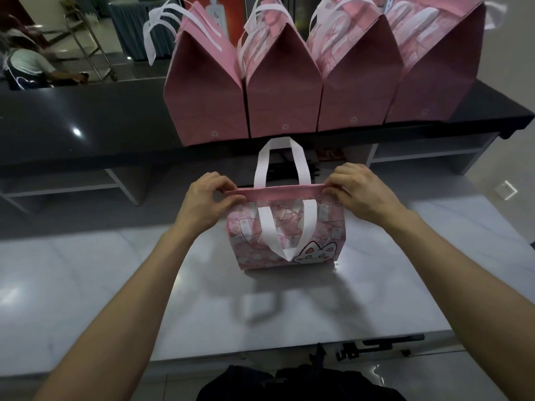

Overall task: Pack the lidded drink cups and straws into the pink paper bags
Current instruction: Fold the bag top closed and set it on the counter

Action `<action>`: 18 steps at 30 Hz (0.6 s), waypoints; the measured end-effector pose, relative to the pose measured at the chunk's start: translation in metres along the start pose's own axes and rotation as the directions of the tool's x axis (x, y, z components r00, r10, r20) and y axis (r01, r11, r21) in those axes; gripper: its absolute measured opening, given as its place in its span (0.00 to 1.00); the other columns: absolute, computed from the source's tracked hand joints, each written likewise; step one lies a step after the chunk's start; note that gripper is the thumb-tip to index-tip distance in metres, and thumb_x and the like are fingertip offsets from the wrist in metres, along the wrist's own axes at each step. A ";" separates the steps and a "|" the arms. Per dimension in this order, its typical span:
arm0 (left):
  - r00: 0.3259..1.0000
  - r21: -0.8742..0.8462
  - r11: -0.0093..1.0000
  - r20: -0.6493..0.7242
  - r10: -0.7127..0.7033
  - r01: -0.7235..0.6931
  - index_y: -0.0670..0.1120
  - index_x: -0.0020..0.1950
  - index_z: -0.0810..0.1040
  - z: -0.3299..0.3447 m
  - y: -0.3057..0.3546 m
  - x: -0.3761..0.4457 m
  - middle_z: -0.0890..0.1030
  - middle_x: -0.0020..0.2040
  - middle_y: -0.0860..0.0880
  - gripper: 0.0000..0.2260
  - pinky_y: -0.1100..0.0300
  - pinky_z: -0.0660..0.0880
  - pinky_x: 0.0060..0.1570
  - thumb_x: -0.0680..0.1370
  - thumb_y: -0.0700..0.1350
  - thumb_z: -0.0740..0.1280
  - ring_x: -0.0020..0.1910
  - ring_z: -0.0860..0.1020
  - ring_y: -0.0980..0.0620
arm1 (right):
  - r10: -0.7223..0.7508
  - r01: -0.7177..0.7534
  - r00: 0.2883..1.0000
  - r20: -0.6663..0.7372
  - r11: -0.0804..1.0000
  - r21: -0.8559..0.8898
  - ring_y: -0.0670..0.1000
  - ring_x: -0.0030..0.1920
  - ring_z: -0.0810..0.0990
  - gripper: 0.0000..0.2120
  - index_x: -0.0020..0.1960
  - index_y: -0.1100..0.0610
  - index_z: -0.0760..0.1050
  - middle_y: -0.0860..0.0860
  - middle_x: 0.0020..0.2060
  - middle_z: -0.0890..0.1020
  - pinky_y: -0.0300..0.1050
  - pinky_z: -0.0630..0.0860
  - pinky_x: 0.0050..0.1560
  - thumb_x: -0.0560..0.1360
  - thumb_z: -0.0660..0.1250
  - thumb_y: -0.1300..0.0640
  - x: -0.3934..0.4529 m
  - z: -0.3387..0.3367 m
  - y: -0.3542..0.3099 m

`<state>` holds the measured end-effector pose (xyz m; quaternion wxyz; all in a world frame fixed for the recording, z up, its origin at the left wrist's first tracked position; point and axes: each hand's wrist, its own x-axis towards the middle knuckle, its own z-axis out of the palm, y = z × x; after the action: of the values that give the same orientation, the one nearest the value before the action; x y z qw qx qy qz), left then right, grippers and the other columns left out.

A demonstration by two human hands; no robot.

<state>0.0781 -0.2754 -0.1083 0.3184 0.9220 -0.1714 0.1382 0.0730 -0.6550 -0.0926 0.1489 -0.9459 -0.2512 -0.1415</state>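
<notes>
your bare forearms reach out over the pale marble counter (202, 299). your left hand (207, 198) and right hand (357, 192) each pinch an end of the pink bag (289, 241)'s closed top edge — it stands upright on the counter, one white handle (282, 166) up. four more pink bags (283, 88) line the dark ledge (72, 117) beyond.
</notes>
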 end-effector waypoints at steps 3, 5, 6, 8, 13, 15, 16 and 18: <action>0.988 -0.191 0.969 0.034 -0.152 0.156 0.59 0.57 0.78 -0.011 -0.008 -0.020 0.80 0.55 0.54 0.28 0.62 0.82 0.48 0.66 0.68 0.84 0.50 0.82 0.55 | 0.066 -0.067 0.997 0.028 0.996 0.054 0.50 0.48 0.77 0.08 0.56 0.54 0.82 0.45 0.48 0.79 0.55 0.80 0.53 0.83 0.68 0.50 -0.004 0.001 0.000; 0.954 -0.205 0.935 0.137 -0.267 0.291 0.61 0.57 0.74 -0.010 -0.015 -0.041 0.81 0.55 0.56 0.35 0.60 0.84 0.44 0.59 0.73 0.85 0.49 0.84 0.57 | 0.112 -0.116 0.992 0.053 0.991 0.069 0.48 0.48 0.77 0.07 0.56 0.50 0.79 0.42 0.48 0.77 0.52 0.81 0.51 0.83 0.68 0.47 -0.007 0.001 0.002; 0.934 -0.180 0.926 0.202 -0.295 0.332 0.60 0.57 0.74 -0.006 -0.017 -0.051 0.83 0.54 0.56 0.36 0.57 0.86 0.44 0.58 0.74 0.85 0.50 0.84 0.58 | 0.124 -0.128 0.991 0.056 0.989 0.072 0.47 0.48 0.77 0.08 0.56 0.48 0.78 0.41 0.48 0.77 0.50 0.81 0.50 0.82 0.68 0.44 -0.008 0.001 0.002; 0.903 -0.167 0.912 0.288 -0.318 0.374 0.59 0.61 0.76 0.005 -0.019 -0.066 0.84 0.56 0.58 0.35 0.53 0.87 0.47 0.61 0.70 0.85 0.53 0.84 0.62 | 0.130 -0.133 0.991 0.042 0.987 0.094 0.45 0.50 0.78 0.10 0.58 0.44 0.76 0.39 0.50 0.77 0.45 0.79 0.51 0.80 0.68 0.41 -0.006 0.000 -0.003; 0.903 -0.311 0.860 0.283 -0.323 0.405 0.55 0.72 0.78 0.021 -0.013 -0.070 0.84 0.64 0.60 0.31 0.59 0.84 0.59 0.72 0.53 0.85 0.63 0.82 0.62 | 0.019 -0.022 0.999 0.037 0.996 0.090 0.45 0.56 0.74 0.19 0.66 0.46 0.79 0.42 0.56 0.78 0.46 0.76 0.59 0.80 0.70 0.37 0.018 -0.005 -0.034; 0.898 -0.348 0.837 0.286 -0.334 0.422 0.55 0.73 0.77 0.027 -0.012 -0.069 0.82 0.66 0.62 0.31 0.70 0.80 0.56 0.73 0.49 0.85 0.65 0.80 0.66 | 0.002 -0.004 0.999 0.053 0.999 0.053 0.46 0.56 0.73 0.17 0.66 0.48 0.81 0.44 0.56 0.81 0.51 0.75 0.61 0.81 0.72 0.41 0.024 -0.006 -0.043; 0.892 -0.371 0.820 0.296 -0.341 0.436 0.55 0.74 0.76 0.030 -0.011 -0.068 0.82 0.66 0.62 0.31 0.73 0.79 0.54 0.74 0.46 0.84 0.65 0.79 0.66 | 0.011 -0.015 0.998 0.056 0.998 0.063 0.48 0.56 0.74 0.16 0.65 0.49 0.82 0.45 0.55 0.81 0.53 0.76 0.61 0.81 0.72 0.43 0.024 -0.005 -0.046; 0.878 -0.409 0.785 0.326 -0.351 0.466 0.52 0.75 0.75 0.038 -0.009 -0.066 0.82 0.67 0.59 0.30 0.68 0.82 0.58 0.76 0.41 0.82 0.65 0.81 0.63 | 0.053 -0.059 0.997 0.057 0.993 0.104 0.50 0.56 0.77 0.12 0.63 0.50 0.81 0.45 0.55 0.82 0.54 0.78 0.60 0.81 0.74 0.48 0.023 -0.002 -0.050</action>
<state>0.0280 -0.2779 -0.1660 0.5346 0.8397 -0.0308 -0.0899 0.0661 -0.6045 -0.0721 0.1958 -0.9469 -0.2356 -0.0979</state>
